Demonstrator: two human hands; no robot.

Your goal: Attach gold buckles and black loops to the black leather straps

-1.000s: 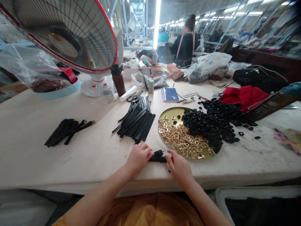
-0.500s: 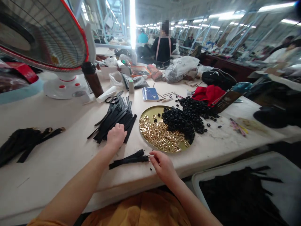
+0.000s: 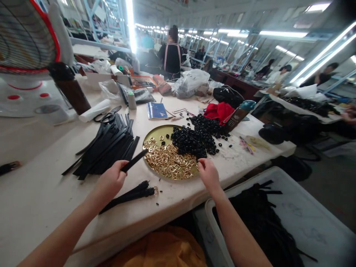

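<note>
My left hand (image 3: 111, 181) is closed on one end of a black strap (image 3: 135, 160), whose other end points up over the left rim of the round gold tray (image 3: 152, 134). At the tray's right edge, my right hand (image 3: 209, 175) is pinched; whatever lies between the fingertips is too small to make out. Gold buckles (image 3: 169, 162) fill the front of the tray, and small black loops (image 3: 189, 141) heap over its right side onto the table. Left of the tray lies a pile of black straps (image 3: 104, 150). Below my left hand are a few straps with buckles (image 3: 136, 193).
Scissors (image 3: 108, 115), a thread spool (image 3: 131, 101), a blue booklet (image 3: 156, 110) and a red cloth (image 3: 219, 112) lie farther back. A fan (image 3: 25, 92) and a brown bottle (image 3: 69, 89) stand left. A white bin (image 3: 300, 211) of black straps sits below the table's right edge.
My left hand has left the strap pile with a single strap and moved toward the tray. My right hand has gone from the buckled straps to the tray's right edge. The view has turned right.
</note>
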